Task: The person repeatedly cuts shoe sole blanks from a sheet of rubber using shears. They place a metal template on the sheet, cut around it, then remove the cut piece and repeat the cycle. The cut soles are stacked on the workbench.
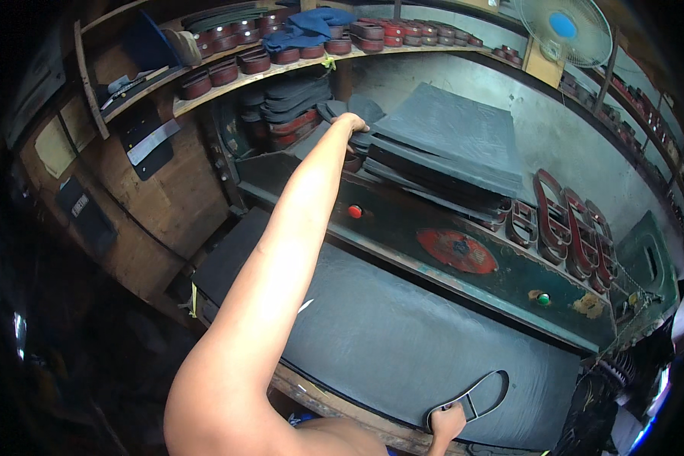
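My left arm stretches far across the machine. Its hand (pixel 349 124) is at the back, among dark sole-shaped pieces (pixel 366 108) and beside the left edge of a thick stack of dark grey sheets (pixel 444 133). Its fingers are mostly hidden, so whether it grips a piece does not show. Down at the front right, my right hand (pixel 448 420) is closed round the narrow end of a sole-shaped cutting die (pixel 488 395), a thin metal outline with a crossbar. The die rests on or just over a broad dark sheet (pixel 387 319) covering the machine's bed.
A green machine beam (pixel 403 228) with a red button (pixel 355 211) and a green button (pixel 543 299) runs behind the sheet. More dies (pixel 558 220) stand at its right. Shelves of dark red dies (pixel 368 36), a blue cloth (pixel 304 29) and a fan (pixel 564 26) are above.
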`<act>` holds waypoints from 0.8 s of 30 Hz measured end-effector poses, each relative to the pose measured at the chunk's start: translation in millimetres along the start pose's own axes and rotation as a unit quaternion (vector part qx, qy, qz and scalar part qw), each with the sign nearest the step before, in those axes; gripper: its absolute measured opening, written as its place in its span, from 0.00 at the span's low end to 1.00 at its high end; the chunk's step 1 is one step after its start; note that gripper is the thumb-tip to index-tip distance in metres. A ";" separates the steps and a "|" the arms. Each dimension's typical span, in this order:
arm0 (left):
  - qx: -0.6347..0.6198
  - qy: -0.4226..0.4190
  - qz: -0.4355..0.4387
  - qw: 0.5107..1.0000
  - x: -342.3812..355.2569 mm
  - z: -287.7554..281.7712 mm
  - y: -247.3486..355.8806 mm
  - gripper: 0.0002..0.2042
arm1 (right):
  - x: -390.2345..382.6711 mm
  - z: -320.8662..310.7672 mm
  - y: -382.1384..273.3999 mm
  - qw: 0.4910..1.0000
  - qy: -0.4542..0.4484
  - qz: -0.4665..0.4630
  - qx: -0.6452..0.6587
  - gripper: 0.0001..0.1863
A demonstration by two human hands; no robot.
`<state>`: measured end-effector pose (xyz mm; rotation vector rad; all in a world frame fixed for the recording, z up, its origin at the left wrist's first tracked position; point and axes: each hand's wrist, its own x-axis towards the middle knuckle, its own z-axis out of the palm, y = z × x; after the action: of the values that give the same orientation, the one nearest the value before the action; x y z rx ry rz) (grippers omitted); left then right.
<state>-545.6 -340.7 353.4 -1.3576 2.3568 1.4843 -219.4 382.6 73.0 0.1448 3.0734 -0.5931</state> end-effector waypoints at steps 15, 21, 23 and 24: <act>0.082 0.060 0.019 0.995 -108.8 -103.1 -104.5 0.41 | 3.6 8.3 6.6 1.000 0.016 0.002 0.018 0.07; -0.104 -0.073 0.091 0.988 -121.6 -90.7 -116.0 0.30 | 4.5 8.1 10.5 1.000 -0.016 -0.001 0.009 0.10; -0.102 -0.063 0.130 0.984 -136.8 -99.5 -126.0 0.31 | 5.4 7.8 15.6 0.999 -0.021 -0.017 0.030 0.11; -0.112 -0.077 0.143 0.980 -149.7 -106.9 -134.8 0.32 | 5.9 6.5 18.4 0.999 -0.040 -0.024 0.023 0.11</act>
<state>-319.5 -345.1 383.3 -0.9207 2.4246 1.9034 -223.6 397.7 60.0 0.0458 2.9948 -0.6553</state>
